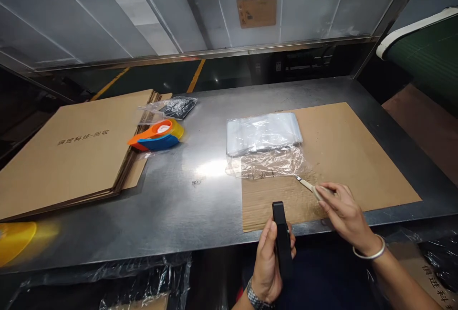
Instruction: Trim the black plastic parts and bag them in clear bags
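My left hand (pixel 265 262), a watch at its wrist, is closed around a long black rectangular object (pixel 281 236) held upright at the table's front edge; I cannot make out what kind it is. Between the fingers of my right hand (pixel 345 214) is a slim tool with a pale handle (pixel 306 184) and a narrow metal blade, like a small knife. Its tip points left, by the edge of a clear plastic bag (pixel 272 160). A stack of clear plastic sleeves (pixel 265 131) lies in that bag, on a flat cardboard sheet (pixel 365 157).
Flat cardboard pieces (pixel 75 143) are stacked at the left. Beside them are an orange and blue tape dispenser (pixel 157 136) and a clear bag with black contents (pixel 179 107). A metal-framed panel (pixel 143 14) rises behind the metal table (pixel 200 205). Plastic-lined containers (pixel 150 276) sit below the front edge.
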Demonstrator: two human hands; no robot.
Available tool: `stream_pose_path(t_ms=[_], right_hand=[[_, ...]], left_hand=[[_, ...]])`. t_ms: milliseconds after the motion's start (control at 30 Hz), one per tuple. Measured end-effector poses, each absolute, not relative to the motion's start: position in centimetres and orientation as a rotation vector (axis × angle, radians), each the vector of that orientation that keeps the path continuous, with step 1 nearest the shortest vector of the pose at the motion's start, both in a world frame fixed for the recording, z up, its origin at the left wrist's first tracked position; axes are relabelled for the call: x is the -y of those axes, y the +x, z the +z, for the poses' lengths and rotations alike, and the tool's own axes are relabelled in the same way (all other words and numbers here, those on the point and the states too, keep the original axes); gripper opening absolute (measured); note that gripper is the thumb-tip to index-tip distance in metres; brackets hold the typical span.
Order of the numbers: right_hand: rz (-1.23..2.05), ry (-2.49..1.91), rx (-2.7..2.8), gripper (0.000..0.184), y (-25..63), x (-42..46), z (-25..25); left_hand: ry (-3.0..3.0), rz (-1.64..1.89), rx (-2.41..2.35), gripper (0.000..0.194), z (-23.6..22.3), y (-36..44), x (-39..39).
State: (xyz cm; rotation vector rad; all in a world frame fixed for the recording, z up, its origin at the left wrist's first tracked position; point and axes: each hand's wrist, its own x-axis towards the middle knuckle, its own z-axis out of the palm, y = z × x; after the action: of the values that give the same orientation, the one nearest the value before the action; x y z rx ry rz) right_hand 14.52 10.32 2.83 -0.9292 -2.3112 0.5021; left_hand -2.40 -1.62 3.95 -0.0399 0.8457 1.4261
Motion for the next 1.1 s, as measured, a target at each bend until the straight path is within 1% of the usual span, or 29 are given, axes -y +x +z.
stream_pose_path(t_ms=[100, 167, 367, 533, 633, 767, 867, 967, 1100], right_hand=[[0.346, -1.122, 2.282, 0.033, 16.0, -11.4, 1.9], [0.280, -1.174, 2.258, 0.032, 16.7, -11.7, 1.5], [0.298, -1.197, 2.279, 0.033, 16.9, -11.4, 1.0], [0.143, -1.313, 2.315, 0.034, 17.6, -12.4, -0.8], [0.091, -1.387, 2.307, 0.033, 18.6, -13.5, -2.4], [0.037, -1.458, 2.288, 0.032, 19.2, -14.3, -3.5], [0.024, -1.451, 2.260, 0.035, 18.4, -13.7, -2.8], [0.088, -1.352, 2.288, 0.037, 16.6, -12.3, -1.5], [0.211, -1.236, 2.364, 0.035, 14.1, -11.0, -1.0]], left_hand=[[-0.009, 1.427, -0.815, 0.020, 4.1, -2.4, 1.6], [0.001, 1.423, -0.818, 0.020, 4.1, -2.4, 1.6], [0.005, 1.413, -0.811, 0.019, 4.2, -2.3, 1.6], [0.018, 1.421, -0.815, 0.020, 4.1, -2.4, 1.7], [0.028, 1.414, -0.834, 0.025, 3.8, -2.2, 1.9], [0.035, 1.420, -0.878, 0.040, 3.6, -2.0, 2.1], [0.075, 1.473, -0.996, 0.043, 4.0, -1.8, 2.0], [0.169, 1.513, -1.064, 0.046, 4.5, -1.7, 1.7], [0.133, 1.438, -1.098, 0.045, 4.0, -1.5, 1.6]])
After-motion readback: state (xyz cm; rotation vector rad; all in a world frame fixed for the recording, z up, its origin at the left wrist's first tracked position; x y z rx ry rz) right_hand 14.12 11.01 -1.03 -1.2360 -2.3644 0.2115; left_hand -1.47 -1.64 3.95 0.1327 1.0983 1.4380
